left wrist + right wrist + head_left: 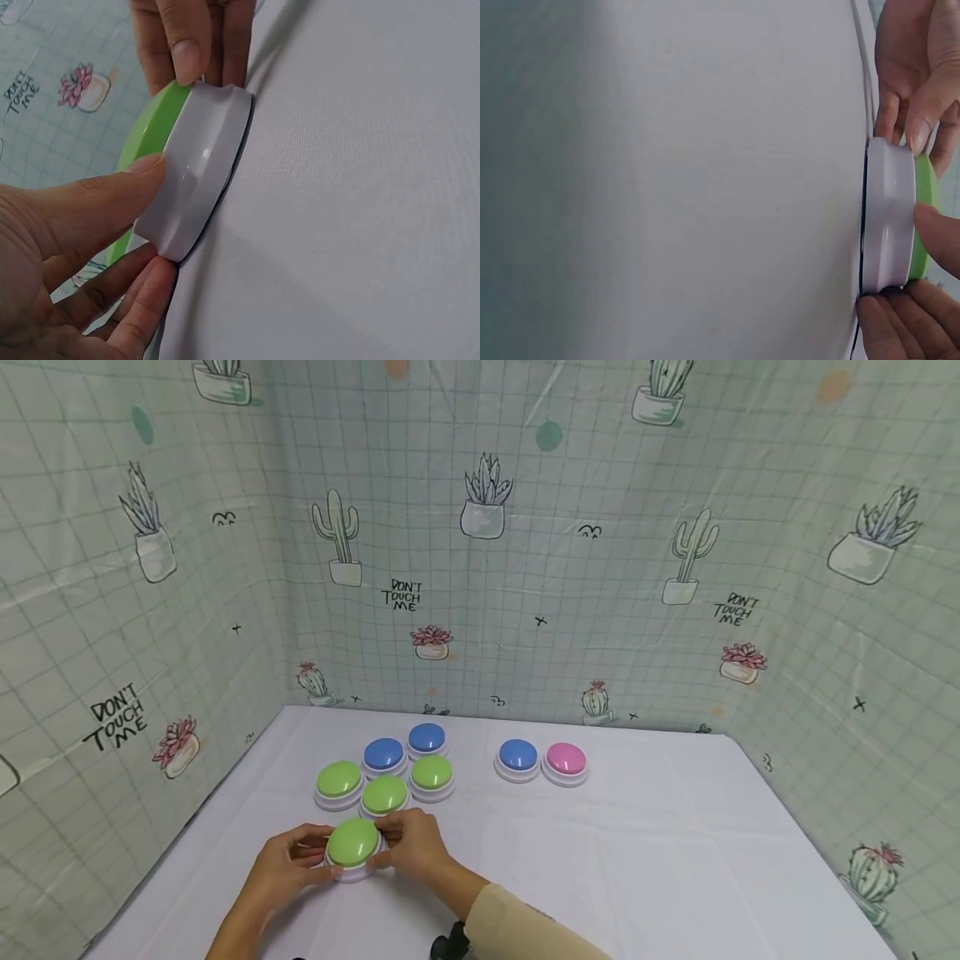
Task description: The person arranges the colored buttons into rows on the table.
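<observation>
A green dome button (pixel 352 842) on a white base sits on the white table (pixel 637 860) near its front edge. My left hand (pixel 298 862) grips its left side and my right hand (pixel 407 846) grips its right side. In the left wrist view the button (pixel 199 169) is pinched at its white rim between my left thumb and fingers (pixel 146 296), with my right hand (pixel 191 52) on the far side. The right wrist view shows the same button (pixel 891 217) edge-on, my right hand (pixel 922 277) pinching it and my left hand (pixel 915 82) opposite.
Just behind the held button stand three more green buttons (pixel 385 794) and two blue ones (pixel 384 754) in a cluster. A blue button (pixel 517 756) and a pink button (pixel 566 760) sit side by side to the right. Cactus-print sheets (pixel 525 568) wall the table on three sides.
</observation>
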A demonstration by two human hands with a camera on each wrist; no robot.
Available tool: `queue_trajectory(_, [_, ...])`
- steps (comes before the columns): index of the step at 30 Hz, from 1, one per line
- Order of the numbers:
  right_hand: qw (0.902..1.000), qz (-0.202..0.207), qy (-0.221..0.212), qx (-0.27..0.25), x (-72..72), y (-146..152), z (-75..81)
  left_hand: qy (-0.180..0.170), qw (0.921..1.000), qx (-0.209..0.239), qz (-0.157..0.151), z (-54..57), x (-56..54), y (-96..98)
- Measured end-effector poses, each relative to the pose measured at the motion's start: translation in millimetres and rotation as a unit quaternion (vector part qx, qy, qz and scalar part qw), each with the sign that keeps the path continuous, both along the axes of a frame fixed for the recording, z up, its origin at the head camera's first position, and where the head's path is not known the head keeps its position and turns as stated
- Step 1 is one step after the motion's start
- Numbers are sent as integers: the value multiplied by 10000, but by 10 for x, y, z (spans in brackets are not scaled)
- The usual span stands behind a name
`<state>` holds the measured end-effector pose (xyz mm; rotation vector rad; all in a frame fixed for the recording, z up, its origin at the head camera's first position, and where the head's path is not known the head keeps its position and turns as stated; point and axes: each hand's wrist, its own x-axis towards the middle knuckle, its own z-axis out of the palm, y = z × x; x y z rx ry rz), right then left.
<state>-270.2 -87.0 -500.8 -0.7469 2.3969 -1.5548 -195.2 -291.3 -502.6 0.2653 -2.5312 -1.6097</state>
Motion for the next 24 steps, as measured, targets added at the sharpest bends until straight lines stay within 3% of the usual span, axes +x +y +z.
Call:
queue_trajectory(9, [9997,-205,58,-72,31,-12,-5,-10,9998,175,51,-8,14,38])
queue_trajectory(16, [9994,-335,-70,-107,61,-15,1,-67,9986,399,338,-18,23,76])
queue_trajectory(24, [9989,-417,-113,-161,73,45,-8,-30,9973,620,397,-41,10,160])
